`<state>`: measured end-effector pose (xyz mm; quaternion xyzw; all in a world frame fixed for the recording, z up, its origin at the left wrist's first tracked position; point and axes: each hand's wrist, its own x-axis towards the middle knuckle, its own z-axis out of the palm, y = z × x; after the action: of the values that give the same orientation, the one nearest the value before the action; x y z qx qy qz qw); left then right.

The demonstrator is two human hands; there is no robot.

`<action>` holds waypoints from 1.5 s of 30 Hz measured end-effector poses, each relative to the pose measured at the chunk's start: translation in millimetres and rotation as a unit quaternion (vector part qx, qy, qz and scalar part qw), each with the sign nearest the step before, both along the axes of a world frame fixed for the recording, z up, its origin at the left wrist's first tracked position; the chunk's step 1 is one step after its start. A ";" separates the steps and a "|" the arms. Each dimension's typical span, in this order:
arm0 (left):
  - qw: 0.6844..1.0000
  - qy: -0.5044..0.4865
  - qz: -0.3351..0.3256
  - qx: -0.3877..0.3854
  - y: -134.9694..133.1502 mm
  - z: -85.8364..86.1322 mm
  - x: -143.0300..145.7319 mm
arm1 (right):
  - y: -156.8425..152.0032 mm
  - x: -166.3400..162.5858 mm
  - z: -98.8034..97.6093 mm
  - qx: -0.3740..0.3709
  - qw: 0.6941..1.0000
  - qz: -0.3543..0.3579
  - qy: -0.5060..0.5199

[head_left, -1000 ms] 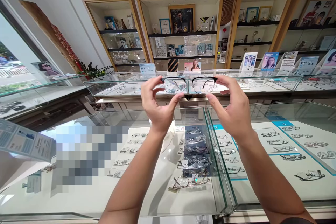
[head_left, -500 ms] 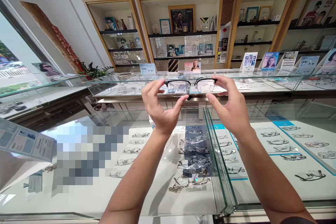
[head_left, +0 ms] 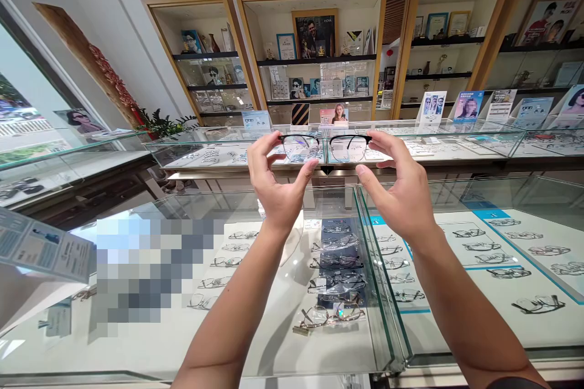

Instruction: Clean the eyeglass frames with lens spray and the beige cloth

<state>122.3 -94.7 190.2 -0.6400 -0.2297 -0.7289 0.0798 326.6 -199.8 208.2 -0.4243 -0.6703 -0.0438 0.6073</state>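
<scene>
Right, starting at the left edge, a printed leaflet (head_left: 43,252) leans over the glass display case (head_left: 387,340), well clear of the action. Moving in, the left hand (head_left: 276,185) is up in front of the person, thumb and forefinger pinched narrow on the left rim of the black-browed glasses (head_left: 325,147). The glasses hang level in mid-air, lenses facing the camera, above the case and apart from it, with the far counter (head_left: 479,161) behind them. On the other rim, the right hand (head_left: 399,185) mirrors that grip, fingers curled, thumb beneath. By the look of it, this is the held-up-and-looked-through stage: both hands carry the frame and nothing rests anywhere. Any following move calls for an even pinch on both sides, so the thin frame does not twist, and for care over the glass top below. Further right, rows of frames (head_left: 538,302) lie inside the case.
</scene>
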 end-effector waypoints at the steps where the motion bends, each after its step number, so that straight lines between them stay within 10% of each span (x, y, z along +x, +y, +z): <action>1: 1.000 0.001 0.002 0.000 -0.6 0.2 0.0 | 0.1 0.0 0.0 -0.003 1.000 0.003 0.003; 17: 0.986 0.013 0.131 0.103 -21.7 0.8 1.7 | 21.2 6.6 1.4 -0.092 0.950 0.200 0.221; 29: 0.992 -0.029 -0.119 -0.039 14.0 -3.7 -0.2 | 16.3 8.7 4.1 -0.047 0.966 0.130 0.218; 45: 0.975 -0.027 -0.207 -0.070 25.7 -15.8 9.4 | 9.9 4.9 6.6 -0.028 0.967 0.175 0.183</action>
<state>131.7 -69.0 174.4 -0.6580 -0.1445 -0.7286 -0.1239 331.6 -189.9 214.8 -0.3178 -0.6130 0.1603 0.7054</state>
